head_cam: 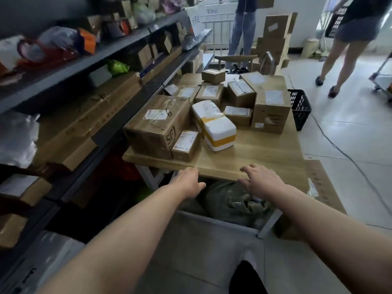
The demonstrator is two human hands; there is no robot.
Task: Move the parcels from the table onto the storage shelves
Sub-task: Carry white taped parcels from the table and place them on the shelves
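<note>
Several cardboard parcels sit on a wooden table [254, 158]. A large brown box marked SF [157, 126] stands at the near left, with a small labelled box [185, 145] against it. A white foam box with yellow tape [214, 124] lies in the middle. A tall brown box [269, 105] stands at the right. My left hand [187, 182] hovers at the table's near edge, fingers apart and empty. My right hand [259, 180] rests its fingertips on the near edge, also empty. Dark metal storage shelves [110, 58] run along the left, holding parcels and bags.
Two people stand beyond the table, one near stacked cartons [273, 37], one walking at the far right [350, 45]. A black plastic crate [300, 108] sits on the floor right of the table. A cable [339, 149] crosses the tiles. A grey bin with bags [229, 204] is under the table edge.
</note>
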